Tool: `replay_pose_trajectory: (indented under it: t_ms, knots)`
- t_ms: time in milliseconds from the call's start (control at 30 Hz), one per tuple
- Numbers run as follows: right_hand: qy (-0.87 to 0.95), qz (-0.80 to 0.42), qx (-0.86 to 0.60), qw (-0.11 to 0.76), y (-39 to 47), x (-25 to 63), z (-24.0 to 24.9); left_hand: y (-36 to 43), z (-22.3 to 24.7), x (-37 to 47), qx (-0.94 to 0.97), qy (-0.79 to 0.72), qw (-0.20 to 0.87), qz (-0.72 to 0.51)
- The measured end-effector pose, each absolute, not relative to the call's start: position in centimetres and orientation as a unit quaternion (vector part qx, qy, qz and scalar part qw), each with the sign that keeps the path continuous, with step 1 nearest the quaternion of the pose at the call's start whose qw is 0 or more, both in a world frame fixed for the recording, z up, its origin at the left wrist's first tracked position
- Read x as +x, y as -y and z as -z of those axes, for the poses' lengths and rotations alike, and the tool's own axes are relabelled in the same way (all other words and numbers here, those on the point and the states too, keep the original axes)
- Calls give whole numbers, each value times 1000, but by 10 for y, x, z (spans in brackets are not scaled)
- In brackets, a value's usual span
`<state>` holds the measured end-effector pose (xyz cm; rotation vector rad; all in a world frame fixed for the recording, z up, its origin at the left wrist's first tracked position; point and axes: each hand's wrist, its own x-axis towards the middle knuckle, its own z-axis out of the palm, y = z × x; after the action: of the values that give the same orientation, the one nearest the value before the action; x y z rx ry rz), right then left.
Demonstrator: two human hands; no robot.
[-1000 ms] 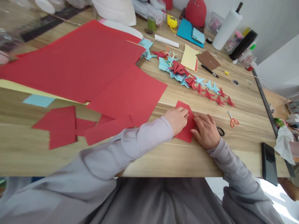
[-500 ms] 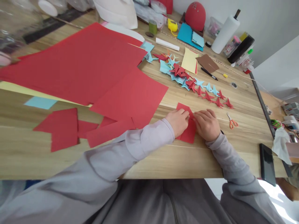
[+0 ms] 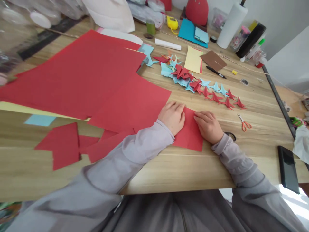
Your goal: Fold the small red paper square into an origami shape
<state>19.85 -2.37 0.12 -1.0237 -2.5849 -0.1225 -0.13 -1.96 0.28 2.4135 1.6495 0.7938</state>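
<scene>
A small folded red paper (image 3: 190, 135) lies flat on the wooden table (image 3: 183, 167) near its front edge. My left hand (image 3: 172, 116) presses on the paper's left side with fingers spread flat. My right hand (image 3: 209, 126) presses on its right edge, fingers pointing left. Both hands rest on the sheet and hold it against the table. Grey sleeves cover both arms.
Large red sheets (image 3: 79, 74) cover the table's left half, with red offcuts (image 3: 65, 145) in front. A row of folded red and blue paper shapes (image 3: 205, 90) runs behind my hands. Orange scissors (image 3: 244, 122), a tape ring (image 3: 231, 136) and a phone (image 3: 288, 169) lie to the right.
The red paper's folded tip near my fingers now lies flat. My left hand slid up and left over the sheet. My right hand pressed down on the right edge.
</scene>
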Motion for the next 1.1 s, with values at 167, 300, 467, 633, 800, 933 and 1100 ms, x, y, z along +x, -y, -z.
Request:
replay_pose_trajectory:
  t_ms: [167, 300, 467, 633, 800, 933, 1100]
  knots:
    - [912, 24, -378, 160, 24, 196, -4, 25, 0, 3, 791, -515, 96, -316]
    - [912, 26, -375, 162, 24, 195, -5, 30, -2, 4, 808, -458, 102, -356]
    - [908, 14, -390, 152, 25, 194, -6, 30, -1, 2, 878, -378, 70, -286]
    - [887, 1, -433, 157, 28, 192, -9, 23, 2, -3, 901, -358, 17, -246]
    - [873, 15, -472, 124, 30, 190, -13, 21, 6, -6, 916, -347, -8, -203]
    - [867, 17, -491, 86, 30, 189, -12, 21, 8, -6, 920, -346, -34, -182]
    - [863, 14, -499, 74, 30, 188, -12, 17, 8, -11, 917, -338, -12, -213]
